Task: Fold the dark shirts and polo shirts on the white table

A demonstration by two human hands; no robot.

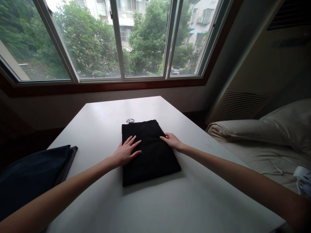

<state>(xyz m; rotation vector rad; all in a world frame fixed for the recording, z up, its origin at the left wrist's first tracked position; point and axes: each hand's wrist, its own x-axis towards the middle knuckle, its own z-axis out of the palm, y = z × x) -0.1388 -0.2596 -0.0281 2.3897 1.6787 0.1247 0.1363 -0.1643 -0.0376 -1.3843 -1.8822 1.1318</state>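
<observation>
- We look down at a person's two bare forearms reaching across a white table point(97, 129) toward a wide window.
- We find a folded black garment point(152, 155) near the middle of the table, lying flat as a slightly skewed rectangle.
- The left hand point(126, 152) rests palm down on the garment's left part, with its fingers spread.
- The right hand point(172, 141) lies at the garment's right edge, its fingers close together and touching the fabric. Neither hand pinches anything.
- Just beyond the garment's far edge, we see a small dark, shiny object point(130, 120), too small to identify.
- At the table's left edge, we see a dark navy cloth point(34, 181) lying over a grey cloth point(71, 158).
- To the right, we see a beige padded mattress point(255, 152), with a white cable point(272, 171) and a white device point(302, 176) on it.
- Through the window frame point(121, 42), we see green trees point(148, 42) and a pale apartment building point(201, 19).
</observation>
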